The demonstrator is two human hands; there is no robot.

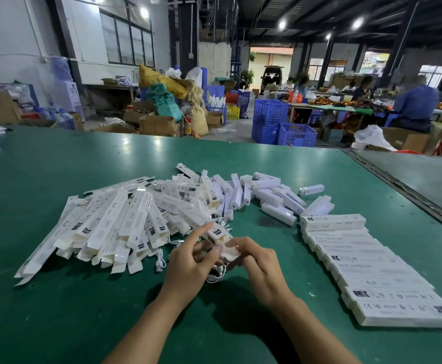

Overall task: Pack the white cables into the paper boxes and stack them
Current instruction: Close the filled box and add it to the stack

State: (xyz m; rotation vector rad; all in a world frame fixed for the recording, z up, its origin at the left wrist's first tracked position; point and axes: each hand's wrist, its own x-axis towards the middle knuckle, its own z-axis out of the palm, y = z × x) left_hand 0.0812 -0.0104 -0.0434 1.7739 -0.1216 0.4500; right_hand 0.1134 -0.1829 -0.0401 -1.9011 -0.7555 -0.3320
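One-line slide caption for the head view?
Left hand and right hand hold an open paper box over a white cable, between loose pile and closed-box row.

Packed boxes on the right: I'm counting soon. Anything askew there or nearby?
The packed boxes run in an orderly overlapping row. Nearby, one small white box lies apart from the loose heap of boxes, and a white cable pokes out at the heap's near edge.

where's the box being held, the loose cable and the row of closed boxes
held box (217, 232), head view, its printed side
loose cable (160, 262), head view, its white cord
row of closed boxes (372, 261), head view, top of a middle box
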